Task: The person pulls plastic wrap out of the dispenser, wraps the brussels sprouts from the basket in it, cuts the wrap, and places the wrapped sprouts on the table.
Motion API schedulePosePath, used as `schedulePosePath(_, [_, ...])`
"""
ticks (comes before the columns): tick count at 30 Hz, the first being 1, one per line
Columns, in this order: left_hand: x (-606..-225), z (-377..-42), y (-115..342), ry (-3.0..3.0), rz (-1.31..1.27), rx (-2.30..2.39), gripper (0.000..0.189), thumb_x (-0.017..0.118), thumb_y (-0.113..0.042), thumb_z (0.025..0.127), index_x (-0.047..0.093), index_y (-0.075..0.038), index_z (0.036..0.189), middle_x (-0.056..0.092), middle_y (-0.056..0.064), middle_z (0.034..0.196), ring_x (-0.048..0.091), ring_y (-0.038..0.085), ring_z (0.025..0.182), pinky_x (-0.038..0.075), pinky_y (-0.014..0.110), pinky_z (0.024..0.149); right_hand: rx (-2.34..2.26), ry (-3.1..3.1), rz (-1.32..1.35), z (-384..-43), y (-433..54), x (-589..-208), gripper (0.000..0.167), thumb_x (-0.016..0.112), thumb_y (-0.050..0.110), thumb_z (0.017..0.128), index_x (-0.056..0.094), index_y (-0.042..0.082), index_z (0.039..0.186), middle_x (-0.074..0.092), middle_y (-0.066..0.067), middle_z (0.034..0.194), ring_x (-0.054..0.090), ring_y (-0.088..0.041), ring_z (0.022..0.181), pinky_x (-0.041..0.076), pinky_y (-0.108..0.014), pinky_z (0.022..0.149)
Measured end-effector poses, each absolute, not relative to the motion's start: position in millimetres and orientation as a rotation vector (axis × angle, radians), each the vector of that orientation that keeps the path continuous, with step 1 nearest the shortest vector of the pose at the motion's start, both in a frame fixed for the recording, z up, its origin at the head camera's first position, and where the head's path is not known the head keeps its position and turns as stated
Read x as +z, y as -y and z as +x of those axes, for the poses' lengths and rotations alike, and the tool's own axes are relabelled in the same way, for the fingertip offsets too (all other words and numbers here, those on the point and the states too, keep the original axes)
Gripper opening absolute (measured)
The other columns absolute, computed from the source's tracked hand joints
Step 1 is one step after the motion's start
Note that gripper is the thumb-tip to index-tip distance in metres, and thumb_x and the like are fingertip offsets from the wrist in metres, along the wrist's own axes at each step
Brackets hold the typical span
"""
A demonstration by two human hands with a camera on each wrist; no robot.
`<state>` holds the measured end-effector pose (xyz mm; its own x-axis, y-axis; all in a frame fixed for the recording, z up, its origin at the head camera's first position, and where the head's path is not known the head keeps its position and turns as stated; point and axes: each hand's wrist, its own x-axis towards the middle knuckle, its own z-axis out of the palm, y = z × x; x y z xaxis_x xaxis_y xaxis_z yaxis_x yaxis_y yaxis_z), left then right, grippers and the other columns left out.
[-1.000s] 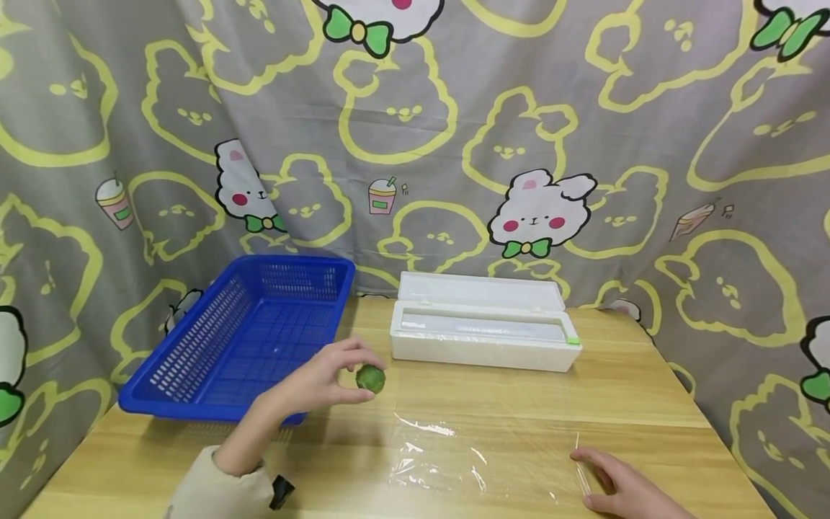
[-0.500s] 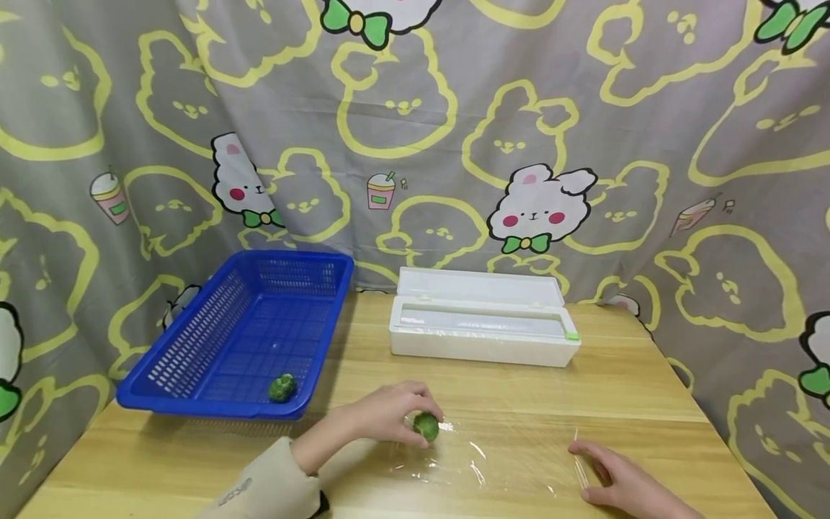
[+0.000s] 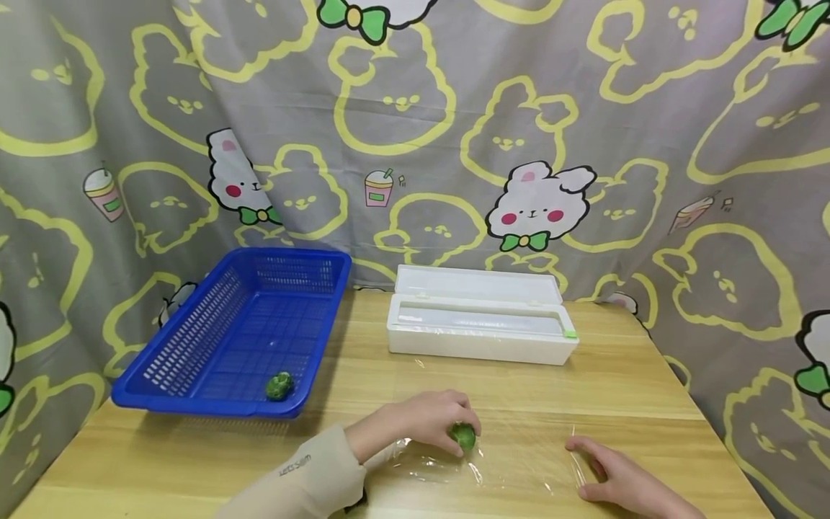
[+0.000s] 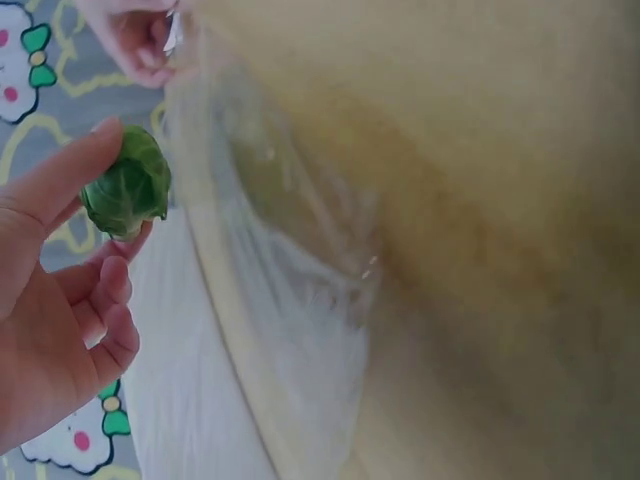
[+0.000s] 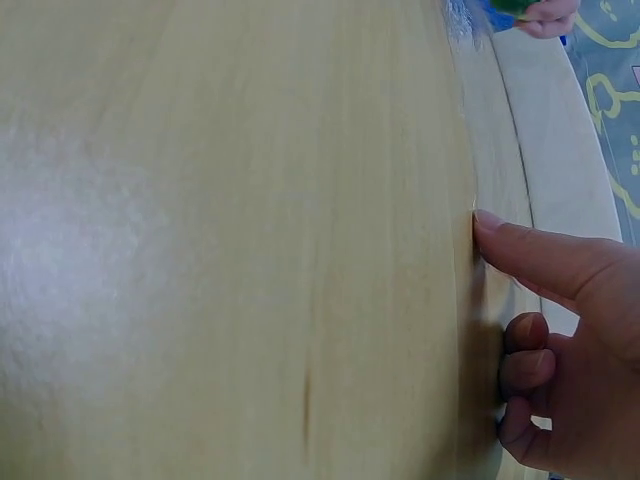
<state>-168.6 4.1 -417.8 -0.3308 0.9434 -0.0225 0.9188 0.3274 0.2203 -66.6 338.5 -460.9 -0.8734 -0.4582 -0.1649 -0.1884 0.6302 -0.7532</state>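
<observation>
In the head view my left hand (image 3: 431, 422) pinches a Brussels sprout (image 3: 462, 436) between thumb and fingertips, low over a sheet of clear plastic wrap (image 3: 512, 440). The left wrist view shows the sprout (image 4: 127, 184) as a small leafy green ball, with the crinkled wrap (image 4: 300, 270) beside it. At the sheet's right edge, my right hand (image 3: 619, 476) grips the wrap, its gathered edge running between thumb and forefinger. A second Brussels sprout (image 3: 279, 386) lies in the near right corner of the blue plastic basket (image 3: 318, 360).
At the back of the wooden table (image 3: 622, 360) stands a long white wrap dispenser (image 3: 480, 349), its lid raised and a roll inside. The wrap stretches from it towards me. A patterned grey curtain (image 3: 415, 130) hangs behind the table.
My left hand has carried the Brussels sprout from beside the basket rightwards and down over the wrap. The sprout in the basket has come into view. The right hand has hardly moved.
</observation>
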Motion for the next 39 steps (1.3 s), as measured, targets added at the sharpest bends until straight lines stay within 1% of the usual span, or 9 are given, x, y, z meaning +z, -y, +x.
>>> schedulePosePath(4, [-421.3, -166.6, -9.4, -2.439, 1.777, 0.179, 0.036, 0.072, -0.036, 0.074, 0.063, -0.026, 0.108, 0.058, -0.005, 0.101, 0.048, 0.001, 0.088, 0.036, 0.009, 0.074, -1.082, -2.528, -0.516, -66.7, -338.0, -458.7, 0.062, 0.067, 0.03, 0.081, 0.044, -0.006, 0.125, 0.044, -0.033, 0.125, 0.035, 0.015, 0.104, 0.037, -0.009, 0.078])
schedulePosePath(8, [-421.5, -166.7, -15.5, -2.457, 1.785, 0.161, 0.035, 0.073, -0.036, 0.074, 0.064, -0.027, 0.106, 0.058, -0.006, 0.101, 0.049, 0.001, 0.088, 0.037, 0.009, 0.073, -1.048, -2.549, -0.512, -67.1, -338.6, -457.8, 0.062, 0.067, 0.031, 0.081, 0.044, -0.005, 0.125, 0.045, -0.031, 0.125, 0.036, 0.014, 0.104, 0.038, -0.01, 0.078])
schedulePosePath(13, [-423.9, -167.5, -24.0, -2.452, 1.741, 0.152, 0.033, 0.073, -0.035, 0.074, 0.064, -0.029, 0.105, 0.058, -0.007, 0.101, 0.047, 0.0, 0.085, 0.035, 0.009, 0.068, -1.036, -2.55, -0.502, -67.6, -338.4, -457.9, 0.061, 0.067, 0.032, 0.08, 0.044, -0.004, 0.125, 0.045, -0.03, 0.126, 0.035, 0.015, 0.105, 0.038, -0.01, 0.078])
schedulePosePath(20, [-422.9, -165.9, -30.3, -2.451, 1.699, 0.125, 0.033, 0.072, -0.034, 0.075, 0.063, -0.029, 0.106, 0.057, -0.007, 0.099, 0.046, 0.0, 0.083, 0.034, 0.01, 0.065, -1.052, -2.531, -0.488, -68.1, -337.7, -459.1, 0.061, 0.067, 0.032, 0.08, 0.044, -0.003, 0.125, 0.044, -0.03, 0.126, 0.035, 0.015, 0.103, 0.037, -0.01, 0.078])
schedulePosePath(25, [-425.4, -165.2, -32.2, -2.466, 1.691, 0.104, 0.034, 0.072, -0.036, 0.075, 0.063, -0.03, 0.107, 0.056, -0.007, 0.097, 0.045, -0.001, 0.082, 0.033, 0.009, 0.064, -1.084, -2.497, -0.45, -68.1, -338.1, -459.7, 0.062, 0.067, 0.03, 0.08, 0.043, -0.004, 0.126, 0.042, -0.031, 0.127, 0.032, 0.018, 0.105, 0.037, -0.009, 0.079])
schedulePosePath(31, [-430.9, -166.3, -32.1, -2.473, 1.683, 0.125, 0.034, 0.071, -0.038, 0.075, 0.062, -0.03, 0.107, 0.055, -0.007, 0.097, 0.045, -0.001, 0.082, 0.033, 0.009, 0.063, -1.086, -2.495, -0.448, -68.6, -338.9, -461.1, 0.062, 0.068, 0.03, 0.08, 0.043, -0.004, 0.126, 0.042, -0.031, 0.127, 0.032, 0.018, 0.105, 0.037, -0.009, 0.079])
schedulePosePath(33, [-432.0, -166.5, -31.1, -2.477, 1.669, 0.139, 0.037, 0.071, -0.038, 0.075, 0.061, -0.03, 0.109, 0.055, -0.007, 0.098, 0.045, -0.001, 0.082, 0.033, 0.009, 0.064, -1.08, -2.501, -0.459, -68.7, -339.1, -461.5, 0.062, 0.067, 0.03, 0.08, 0.043, -0.004, 0.126, 0.043, -0.031, 0.127, 0.033, 0.018, 0.105, 0.037, -0.01, 0.079])
schedulePosePath(37, [-433.3, -166.2, -28.8, -2.482, 1.613, 0.185, 0.048, 0.072, -0.039, 0.074, 0.056, -0.028, 0.118, 0.054, -0.007, 0.101, 0.046, 0.0, 0.083, 0.034, 0.009, 0.064, -1.097, -2.514, -0.529, -68.5, -340.2, -463.7, 0.06, 0.066, 0.03, 0.082, 0.043, -0.006, 0.124, 0.043, -0.033, 0.125, 0.033, 0.017, 0.106, 0.037, -0.009, 0.078])
schedulePosePath(39, [-433.4, -166.3, -27.5, -2.485, 1.586, 0.211, 0.053, 0.073, -0.038, 0.074, 0.053, -0.027, 0.122, 0.054, -0.006, 0.103, 0.046, 0.0, 0.083, 0.035, 0.01, 0.063, -1.109, -2.53, -0.578, -68.5, -340.9, -465.4, 0.058, 0.066, 0.029, 0.082, 0.044, -0.006, 0.123, 0.046, -0.028, 0.123, 0.033, 0.017, 0.105, 0.037, -0.009, 0.078])
